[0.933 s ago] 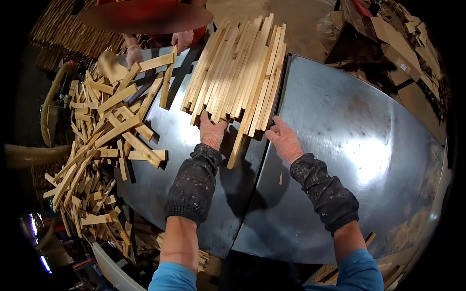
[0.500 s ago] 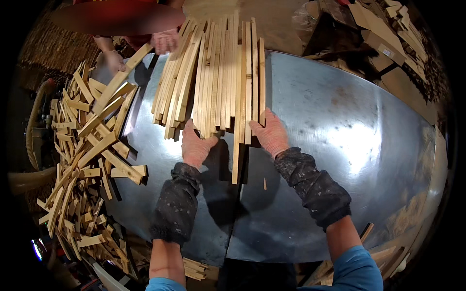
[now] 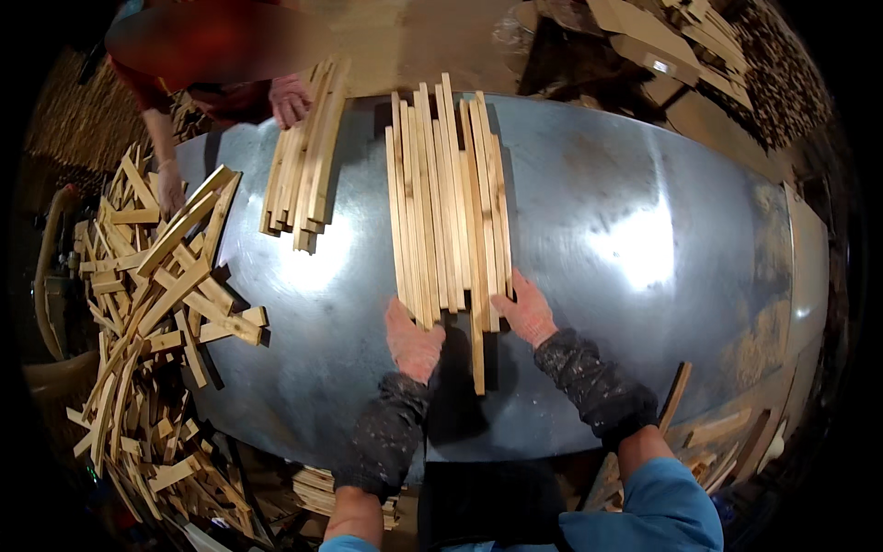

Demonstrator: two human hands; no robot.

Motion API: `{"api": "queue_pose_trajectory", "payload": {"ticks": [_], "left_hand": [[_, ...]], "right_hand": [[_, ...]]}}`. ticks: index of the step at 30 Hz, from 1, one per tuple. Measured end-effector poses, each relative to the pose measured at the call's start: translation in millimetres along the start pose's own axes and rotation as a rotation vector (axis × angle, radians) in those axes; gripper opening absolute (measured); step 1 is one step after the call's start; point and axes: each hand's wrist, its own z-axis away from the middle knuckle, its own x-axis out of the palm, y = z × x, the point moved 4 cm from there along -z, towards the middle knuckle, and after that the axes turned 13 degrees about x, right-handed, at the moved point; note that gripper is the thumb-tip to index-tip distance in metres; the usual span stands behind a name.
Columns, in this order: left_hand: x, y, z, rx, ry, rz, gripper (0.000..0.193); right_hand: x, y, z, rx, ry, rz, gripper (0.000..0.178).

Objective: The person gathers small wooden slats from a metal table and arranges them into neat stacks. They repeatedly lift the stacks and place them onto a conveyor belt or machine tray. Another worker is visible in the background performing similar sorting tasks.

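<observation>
A bundle of long, narrow wooden strips (image 3: pixel 441 202) lies side by side on the metal table, running away from me. My left hand (image 3: pixel 413 340), in a pinkish work glove, is closed on the near left corner of the bundle. On the near right side my right hand (image 3: pixel 526 311), gloved alike, grips the outer strips with thumb and fingers. One strip (image 3: pixel 477 359) sticks out toward me past the others, between my hands. The near ends are uneven. My fingertips are partly hidden by the wood.
A smaller group of strips (image 3: pixel 308 166) lies to the left, under a co-worker's gloved hand (image 3: pixel 290 101). The co-worker's other hand (image 3: pixel 170 189) reaches to a heap of short offcuts (image 3: pixel 156 313) along the left edge. The shiny metal table (image 3: pixel 607 386) has a seam. Cardboard (image 3: pixel 658 55) lies far right.
My hands have drawn the bundle toward me, apart from the strips on the left. The co-worker's one hand now rests on those, and the other has moved to the heap.
</observation>
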Motion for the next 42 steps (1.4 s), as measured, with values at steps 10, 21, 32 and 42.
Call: {"api": "queue_pose_trajectory", "payload": {"ticks": [10, 21, 32, 42], "left_hand": [[55.2, -27.3, 263.8, -0.036, -0.138, -0.064, 0.093], [24.5, -40.0, 296.7, 0.028, -0.584, 0.445, 0.091], [30.5, -57.2, 356.2, -0.086, -0.202, 0.068, 0.102], [24.3, -26.0, 315.2, -0.057, -0.360, -0.139, 0.109]], "right_hand": [[18.2, 198.1, 222.4, 0.242, 0.098, 0.067, 0.080], [40.6, 253.2, 258.3, 0.173, 0.154, -0.325, 0.066], [41.0, 242.5, 275.4, 0.222, 0.307, -0.076, 0.078], [122.7, 163.5, 336.9, 0.012, 0.079, 0.064, 0.074]]}}
